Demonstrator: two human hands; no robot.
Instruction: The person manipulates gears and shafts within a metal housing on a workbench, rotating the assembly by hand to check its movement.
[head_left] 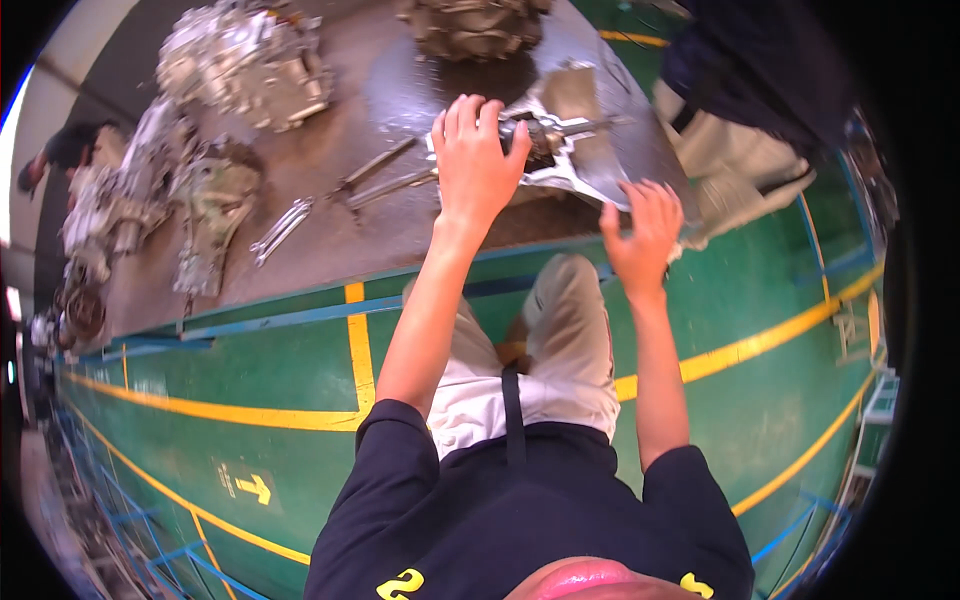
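A silver metal part with splayed legs lies near the table's front edge, with a dark round piece and a shaft at its middle. My left hand is laid over the part's left side, its fingers stretched and its thumb apart beside the dark piece. What lies under that palm is hidden. My right hand is at the end of the near right leg, fingers spread and thumb apart. I cannot tell how firmly it touches. Left of my left hand are a long metal bar and a pair of wrenches.
The metal-topped table also bears a large silver housing casting, a darker assembly at the back and several castings on the left. Another person's light trousers stand close at the table's right. Yellow lines cross the green floor.
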